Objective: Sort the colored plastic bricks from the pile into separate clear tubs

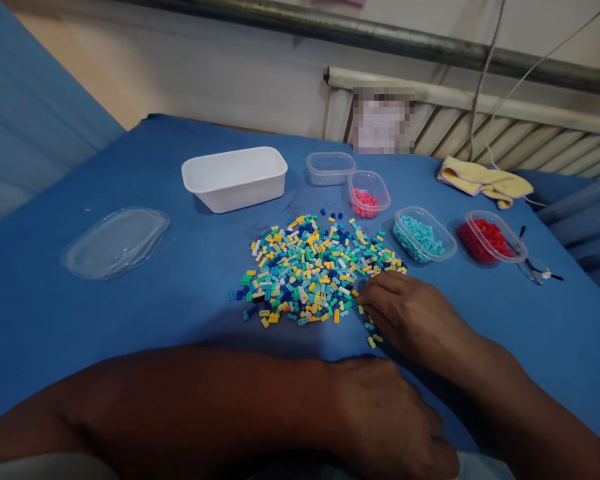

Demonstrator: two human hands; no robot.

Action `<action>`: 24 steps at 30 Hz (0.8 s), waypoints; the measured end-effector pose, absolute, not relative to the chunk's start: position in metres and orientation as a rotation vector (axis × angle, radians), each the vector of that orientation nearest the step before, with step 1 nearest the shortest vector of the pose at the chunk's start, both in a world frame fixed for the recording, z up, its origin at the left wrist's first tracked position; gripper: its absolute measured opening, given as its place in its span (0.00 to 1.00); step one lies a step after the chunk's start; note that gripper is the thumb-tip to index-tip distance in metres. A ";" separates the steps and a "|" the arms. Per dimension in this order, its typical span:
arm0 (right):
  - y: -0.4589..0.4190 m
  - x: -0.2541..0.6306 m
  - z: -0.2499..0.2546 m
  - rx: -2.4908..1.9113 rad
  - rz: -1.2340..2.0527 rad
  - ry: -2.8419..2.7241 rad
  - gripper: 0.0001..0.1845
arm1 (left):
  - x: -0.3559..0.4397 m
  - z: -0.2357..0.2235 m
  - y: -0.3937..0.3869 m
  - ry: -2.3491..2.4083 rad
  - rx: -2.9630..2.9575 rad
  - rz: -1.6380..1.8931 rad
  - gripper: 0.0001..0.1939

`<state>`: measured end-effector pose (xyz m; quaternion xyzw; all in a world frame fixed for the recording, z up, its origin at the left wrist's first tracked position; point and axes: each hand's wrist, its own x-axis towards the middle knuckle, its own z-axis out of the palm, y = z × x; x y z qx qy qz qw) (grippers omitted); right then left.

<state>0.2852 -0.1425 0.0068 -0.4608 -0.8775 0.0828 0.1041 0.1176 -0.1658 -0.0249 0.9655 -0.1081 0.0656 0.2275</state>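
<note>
A loose pile of small toy building bricks (pixel 315 267) in yellow, blue, green, turquoise and white lies on the blue table cover. At the pile's right edge is my right hand (pixel 410 310), its fingers pressed together and down among the bricks. What lies between those fingertips is too small to make out. My left hand (pixel 390 417) rests nearer to me, back upward, below the pile. Its fingers curl under and whatever they hold is hidden. A few yellow-green bricks (pixel 373 341) lie loose between the two hands.
Clear tubs hold pink bricks (pixel 364 200), turquoise bricks (pixel 420 235) and red bricks (pixel 487 239). Behind are another clear tub (pixel 330 175) and a white bin (pixel 240 190). Clear lids (pixel 117 243) lie left; glasses (pixel 536 272) and a yellow cloth (pixel 483 181) lie right.
</note>
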 end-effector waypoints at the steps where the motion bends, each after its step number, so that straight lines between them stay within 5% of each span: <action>1: -0.142 0.285 0.007 -1.344 0.245 -2.605 0.11 | 0.118 -0.025 -0.166 -0.302 2.658 0.173 0.03; 15: -0.139 0.301 0.006 -1.256 0.402 -2.463 0.10 | 0.118 -0.022 -0.167 -0.258 2.690 0.157 0.03; 24: -0.153 0.297 0.026 -0.989 0.818 -2.485 0.08 | 0.117 -0.026 -0.168 -0.297 2.699 0.262 0.02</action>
